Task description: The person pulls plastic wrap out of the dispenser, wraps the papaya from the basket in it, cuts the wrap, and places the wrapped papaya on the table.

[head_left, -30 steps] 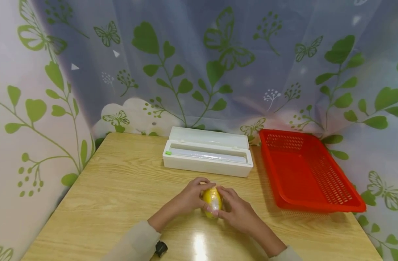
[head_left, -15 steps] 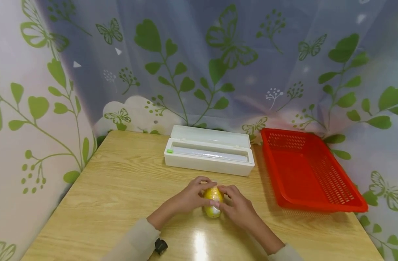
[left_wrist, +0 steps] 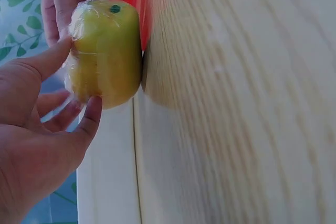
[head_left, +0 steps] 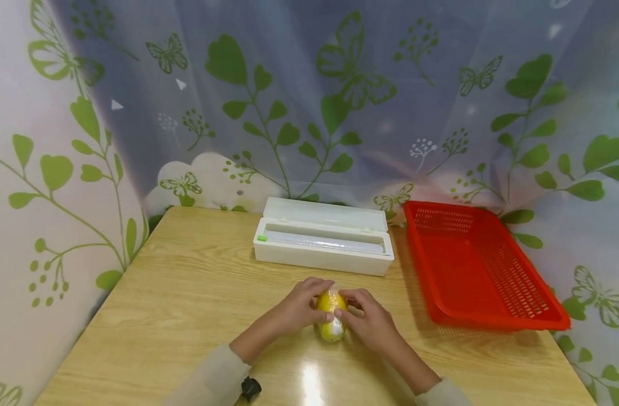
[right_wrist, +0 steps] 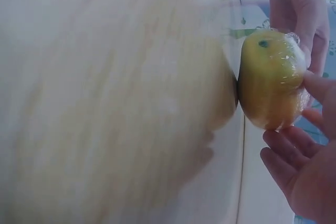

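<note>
A yellow fruit (head_left: 332, 331), greenish at the end with a dark green stem spot, stands on the wooden table in clear cling film. The film looks wrinkled near its top. My left hand (head_left: 300, 304) holds it from the left, thumb on the near face and fingers behind. From the other side my right hand (head_left: 371, 322) grips it the same way, both thumbs close together. In the left wrist view the thumb and fingers of the left hand (left_wrist: 47, 124) touch the wrapped fruit (left_wrist: 113, 59). The right wrist view shows the right hand (right_wrist: 310, 166) against the fruit (right_wrist: 270, 85).
Behind the hands lies a white cling film box (head_left: 322, 258), its lid (head_left: 325, 213) raised, with a roll (head_left: 323, 241) inside and a green piece at its left end. A red plastic basket (head_left: 461, 270) stands on the right of the table (head_left: 188, 293). Patterned curtains (head_left: 289, 84) hang behind.
Both thumbs have slid up the near face of the fruit, so more of its lower end shows. The box and basket stay in place.
</note>
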`<state>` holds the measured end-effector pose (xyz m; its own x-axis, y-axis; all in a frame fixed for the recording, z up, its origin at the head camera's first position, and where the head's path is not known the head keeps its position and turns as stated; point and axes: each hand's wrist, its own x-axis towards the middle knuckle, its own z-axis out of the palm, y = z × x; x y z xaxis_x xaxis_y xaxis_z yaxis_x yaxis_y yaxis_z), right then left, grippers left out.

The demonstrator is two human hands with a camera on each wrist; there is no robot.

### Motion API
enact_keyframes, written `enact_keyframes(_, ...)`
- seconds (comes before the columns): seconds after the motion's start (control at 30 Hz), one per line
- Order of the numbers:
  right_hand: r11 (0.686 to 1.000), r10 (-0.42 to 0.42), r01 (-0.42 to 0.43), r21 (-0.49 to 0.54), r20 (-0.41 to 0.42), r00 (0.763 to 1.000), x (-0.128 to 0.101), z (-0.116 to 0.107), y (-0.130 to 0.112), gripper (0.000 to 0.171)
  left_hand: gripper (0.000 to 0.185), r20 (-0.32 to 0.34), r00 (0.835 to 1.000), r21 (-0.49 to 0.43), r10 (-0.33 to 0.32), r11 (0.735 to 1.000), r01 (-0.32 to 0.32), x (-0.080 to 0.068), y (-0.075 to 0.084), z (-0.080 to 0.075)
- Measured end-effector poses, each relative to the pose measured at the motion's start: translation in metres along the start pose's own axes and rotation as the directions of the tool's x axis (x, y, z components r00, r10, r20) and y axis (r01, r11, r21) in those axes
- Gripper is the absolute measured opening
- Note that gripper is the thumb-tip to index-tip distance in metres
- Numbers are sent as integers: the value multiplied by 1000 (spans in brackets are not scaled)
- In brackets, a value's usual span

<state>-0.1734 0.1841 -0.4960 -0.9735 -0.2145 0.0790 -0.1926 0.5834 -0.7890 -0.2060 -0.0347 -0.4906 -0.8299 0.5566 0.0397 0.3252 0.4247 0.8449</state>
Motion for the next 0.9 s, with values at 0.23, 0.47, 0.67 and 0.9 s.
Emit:
enact_keyframes(0.23,989,-23,36,-142,91,996,0,-6,-1,61,72,-27,1000,82,0,997,2,-1,6,4)
enact_keyframes(0.47,911,-160,172,-375,65,985,1,-9,-4,52,68,-55,998,224,30,974,-17,0,10,4)
enact_keyframes(0.67,826,-326,312,-469,55,944,-2,-5,-1,51,71,-49,999,253,24,967,-11,-1,10,5)
enact_keyframes(0.9,748,-496,438,-498,18,868,2,-5,-4,43,76,-26,999,127,-46,991,49,-1,10,5)
